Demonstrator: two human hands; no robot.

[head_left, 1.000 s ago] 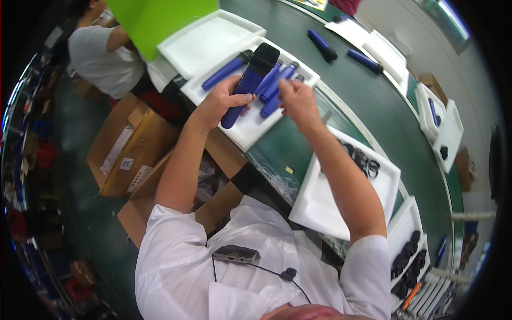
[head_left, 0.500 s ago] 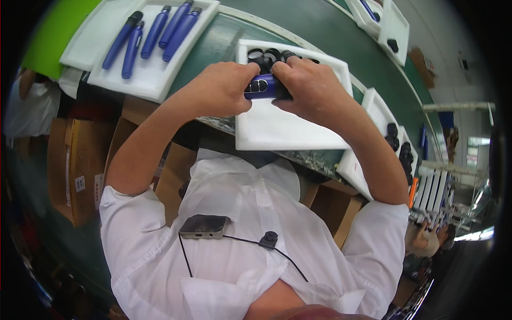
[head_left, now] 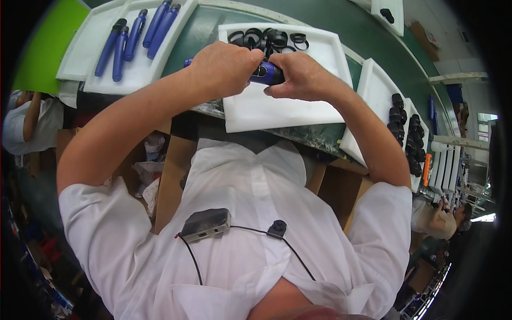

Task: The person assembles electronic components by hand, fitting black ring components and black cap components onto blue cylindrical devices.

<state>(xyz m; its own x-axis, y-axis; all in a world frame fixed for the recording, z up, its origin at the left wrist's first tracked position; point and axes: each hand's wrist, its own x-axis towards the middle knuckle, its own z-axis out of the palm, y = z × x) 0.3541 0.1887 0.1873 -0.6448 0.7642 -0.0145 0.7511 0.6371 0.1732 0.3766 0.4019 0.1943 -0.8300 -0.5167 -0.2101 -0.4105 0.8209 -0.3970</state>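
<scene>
A blue tube-shaped handle point(head_left: 263, 72) with a button panel and a black end spans both hands, lying roughly level above the middle white foam tray point(head_left: 277, 114). My left hand point(head_left: 226, 68) is wrapped round its body, and its blue tip shows past the wrist. On the black end, my right hand point(head_left: 300, 74) is closed with thumb and fingers round it. Just beyond my fingers, several black rings point(head_left: 253, 38) lie in the far part of that tray; my hands hide some of them.
At the left, a white foam tray point(head_left: 98, 82) holds several blue tubes point(head_left: 129, 37). Black parts point(head_left: 397, 114) fill trays at the right. Cardboard boxes point(head_left: 176, 176) stand below the green bench point(head_left: 205, 32). Other people are at the far left and right.
Both hands remain on the blue handle. My left forearm has swung outward, and the handle has turned to show its tip past my left wrist. The view has shifted, baring more black rings.
</scene>
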